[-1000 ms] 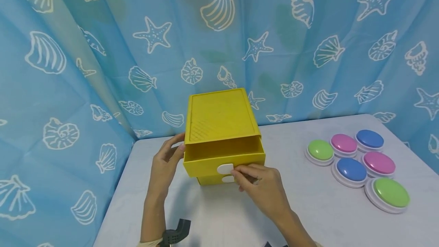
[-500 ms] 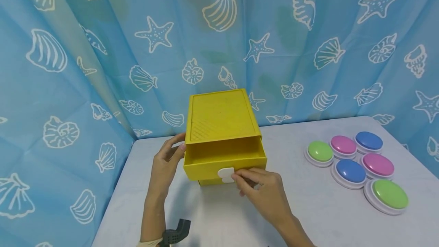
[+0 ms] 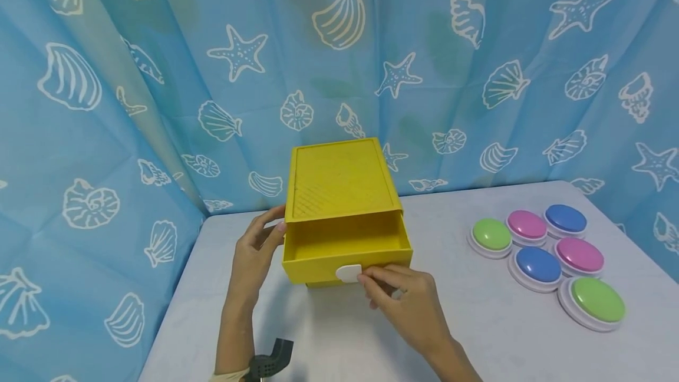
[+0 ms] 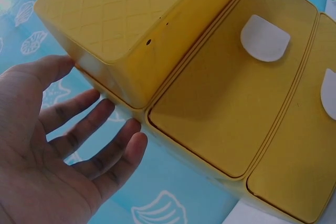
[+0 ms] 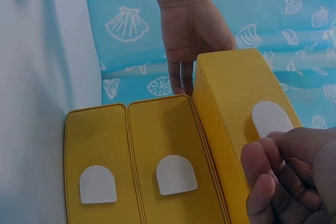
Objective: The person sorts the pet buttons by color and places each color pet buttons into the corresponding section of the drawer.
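A yellow drawer cabinet (image 3: 342, 178) stands on the table with its top drawer (image 3: 313, 267) pulled out; the part of its inside that shows is bare. At the drawer's front, my right hand (image 3: 411, 305) pinches the white handle (image 3: 348, 273) between thumb and fingers; the right wrist view shows this handle (image 5: 270, 116) too. My left hand (image 3: 251, 258) touches the cabinet's left side, fingers loosely bent. In the left wrist view, two lower drawers, the middle drawer (image 4: 220, 93) and the bottom drawer (image 4: 294, 171), are closed, each with a white handle.
Several round push lights or buttons in green, pink and blue, such as this blue one (image 3: 538, 263), stand on the white table (image 3: 339, 341) at the right. Behind the table hangs a blue curtain (image 3: 435, 34) printed with shells and starfish.
The top drawer has come further out towards me, with my right hand on its handle. The lower handle beneath it is now hidden in the head view. My left hand has stayed at the cabinet's side.
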Demonstrator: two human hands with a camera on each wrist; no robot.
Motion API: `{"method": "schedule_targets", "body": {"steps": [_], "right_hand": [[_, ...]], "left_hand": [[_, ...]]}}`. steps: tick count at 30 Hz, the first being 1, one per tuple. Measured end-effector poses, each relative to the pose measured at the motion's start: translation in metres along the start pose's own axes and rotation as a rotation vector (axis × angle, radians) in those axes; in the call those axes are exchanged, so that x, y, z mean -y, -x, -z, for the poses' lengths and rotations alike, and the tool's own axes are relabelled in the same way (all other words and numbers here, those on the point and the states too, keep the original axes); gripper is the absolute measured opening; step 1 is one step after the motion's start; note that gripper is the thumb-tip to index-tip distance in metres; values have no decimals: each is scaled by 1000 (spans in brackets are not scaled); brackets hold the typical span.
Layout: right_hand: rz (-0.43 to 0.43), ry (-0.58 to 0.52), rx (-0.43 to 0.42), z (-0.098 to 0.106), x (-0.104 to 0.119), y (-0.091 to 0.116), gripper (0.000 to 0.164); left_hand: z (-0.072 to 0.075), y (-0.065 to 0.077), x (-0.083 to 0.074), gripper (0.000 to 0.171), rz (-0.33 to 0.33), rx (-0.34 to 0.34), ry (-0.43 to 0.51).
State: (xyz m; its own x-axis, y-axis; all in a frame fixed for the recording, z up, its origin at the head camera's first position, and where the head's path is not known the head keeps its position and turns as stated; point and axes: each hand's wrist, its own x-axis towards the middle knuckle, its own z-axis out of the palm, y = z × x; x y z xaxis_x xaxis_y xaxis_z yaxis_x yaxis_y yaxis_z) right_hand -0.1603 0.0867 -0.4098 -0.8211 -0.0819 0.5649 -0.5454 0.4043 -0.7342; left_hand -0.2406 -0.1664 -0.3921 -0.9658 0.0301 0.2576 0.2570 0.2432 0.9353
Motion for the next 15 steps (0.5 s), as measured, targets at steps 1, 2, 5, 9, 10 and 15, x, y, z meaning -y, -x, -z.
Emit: {"method": "schedule_targets", "body": {"steps": [1, 2, 5, 9, 10, 15], "right_hand": [[2, 1, 0, 0, 0, 0, 10], [5, -2, -1, 0, 0, 1, 10], [14, -9, -1, -1, 0, 2, 12], [23, -17, -3, -1, 1, 3, 11], [26, -15, -4, -1, 1, 3, 10], [27, -2, -3, 0, 1, 5, 8]], "left_hand": [[0, 0, 0, 42, 0, 0, 0], [0, 0, 0, 42, 2, -2, 0], [0, 1, -3, 42, 6, -6, -4], [-1, 5, -14, 42, 6, -9, -4], [-1, 6, -18, 42, 7, -10, -3], [-3, 11, -32, 43, 9, -18, -15]]}}
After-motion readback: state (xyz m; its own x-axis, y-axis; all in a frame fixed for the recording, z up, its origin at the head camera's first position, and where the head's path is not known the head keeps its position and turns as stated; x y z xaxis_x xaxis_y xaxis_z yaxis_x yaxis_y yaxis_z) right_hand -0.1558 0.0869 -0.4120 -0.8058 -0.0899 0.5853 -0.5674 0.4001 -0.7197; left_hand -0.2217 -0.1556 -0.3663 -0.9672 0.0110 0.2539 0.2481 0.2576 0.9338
